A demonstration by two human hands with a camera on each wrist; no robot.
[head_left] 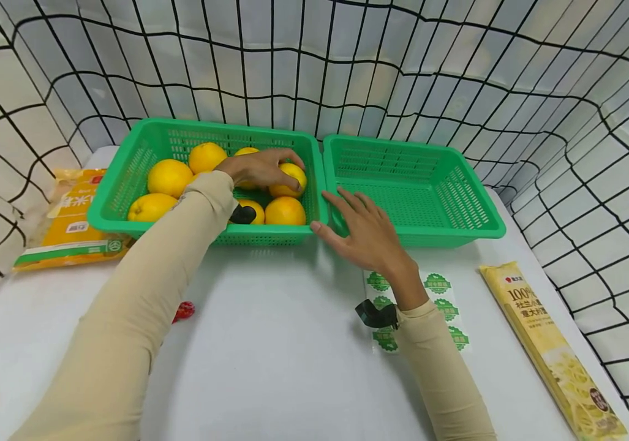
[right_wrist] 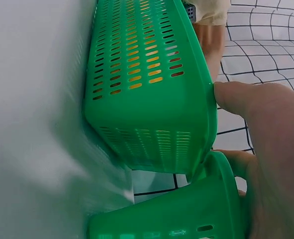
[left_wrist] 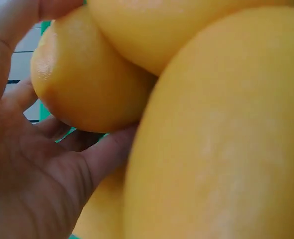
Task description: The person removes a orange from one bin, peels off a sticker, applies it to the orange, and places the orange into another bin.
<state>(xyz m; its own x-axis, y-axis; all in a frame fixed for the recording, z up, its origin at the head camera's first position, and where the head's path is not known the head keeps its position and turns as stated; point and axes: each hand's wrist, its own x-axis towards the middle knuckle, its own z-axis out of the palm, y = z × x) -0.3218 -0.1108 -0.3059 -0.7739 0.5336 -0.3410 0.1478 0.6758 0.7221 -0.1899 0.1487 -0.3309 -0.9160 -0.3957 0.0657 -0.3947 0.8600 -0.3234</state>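
Note:
Inside the left green basket [head_left: 118, 177], which holds several oranges, my left hand [head_left: 259, 168] reaches to the right end and grips an orange [head_left: 290, 180]. The left wrist view has thumb and fingers curved around that orange [left_wrist: 87, 74], with other oranges [left_wrist: 221, 134] pressing close to the hand. My right hand [head_left: 366, 236] lies where the two baskets meet, fingers spread over the near left corner of the right green basket [head_left: 457, 236]. Its thumb touches the left basket's rim in the right wrist view, where part of the right hand [right_wrist: 276, 134] blocks the other fingers.
A yellow food bag [head_left: 66, 214] lies left of the baskets. Under the right forearm is a sheet of green stickers [head_left: 438, 283]. A long noodle packet [head_left: 551, 349] lies at the right, a small red item [head_left: 184, 311] by the left sleeve. Black netting [head_left: 347, 61] surrounds the table.

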